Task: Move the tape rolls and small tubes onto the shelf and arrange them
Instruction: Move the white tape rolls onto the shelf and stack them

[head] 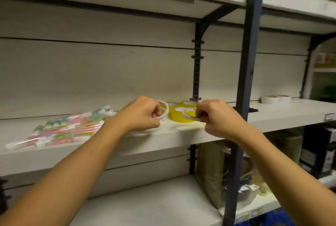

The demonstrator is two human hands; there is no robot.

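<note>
Now placing tape | my left hand (141,114) holds a thin white roll (163,111), right hand (216,116) pinches another white roll (189,114), both by the yellow rolls (179,114) mid shelf (272,116) | tubes (63,131) lie left | next I think: set both down neatly.

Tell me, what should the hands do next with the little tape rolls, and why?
Probably set them down by the yellow tape rolls. Each hand already has a grip on a thin white tape roll: the left hand holds one tilted up, the right hand holds one over the yellow rolls, just above the shelf.
</note>
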